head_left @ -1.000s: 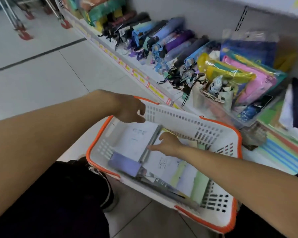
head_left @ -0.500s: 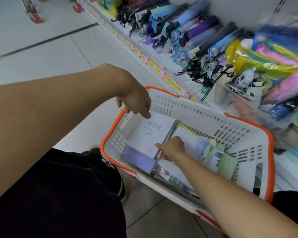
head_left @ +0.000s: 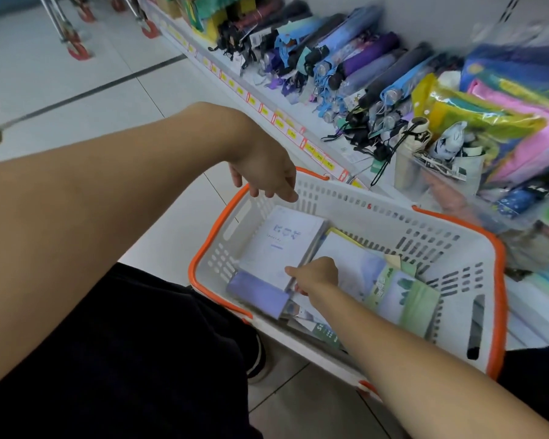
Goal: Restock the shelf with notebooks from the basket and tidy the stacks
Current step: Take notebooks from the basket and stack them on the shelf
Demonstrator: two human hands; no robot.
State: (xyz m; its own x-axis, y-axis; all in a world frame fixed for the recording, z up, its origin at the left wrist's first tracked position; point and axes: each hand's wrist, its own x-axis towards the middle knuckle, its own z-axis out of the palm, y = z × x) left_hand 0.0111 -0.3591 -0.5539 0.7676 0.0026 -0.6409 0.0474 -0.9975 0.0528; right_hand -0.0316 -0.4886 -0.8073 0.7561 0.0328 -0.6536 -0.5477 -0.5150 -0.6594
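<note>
- Where the tiled floor (head_left: 76,99) meets the low shelf (head_left: 298,128), a white basket (head_left: 377,217) with an orange rim sits tilted, just beside the shelf edge.
- Basket contents: a white notebook (head_left: 282,245) with blue print, lying flat at the left end; a small lilac notebook (head_left: 257,294) overlapping its near corner; a pale notebook (head_left: 352,264) to the right; a green notebook (head_left: 406,299) with tree motifs on top of that one.
- Right hand (head_left: 314,275): inside the basket, grip curled at the seam between the white and pale notebooks, fingertips touching an edge there; whether it has closed on a notebook cannot be told.
- Left hand (head_left: 263,172): above the basket's far left corner, fingers loosely spread and pointing down, holding nothing, apart from the rim.
- Shelf stock: folded umbrellas (head_left: 355,74) in a row; coloured plastic pouches (head_left: 504,122) to their right; yellow price tags (head_left: 286,128) along the front strip.
- Dark trousers (head_left: 124,359) fill the near left.
</note>
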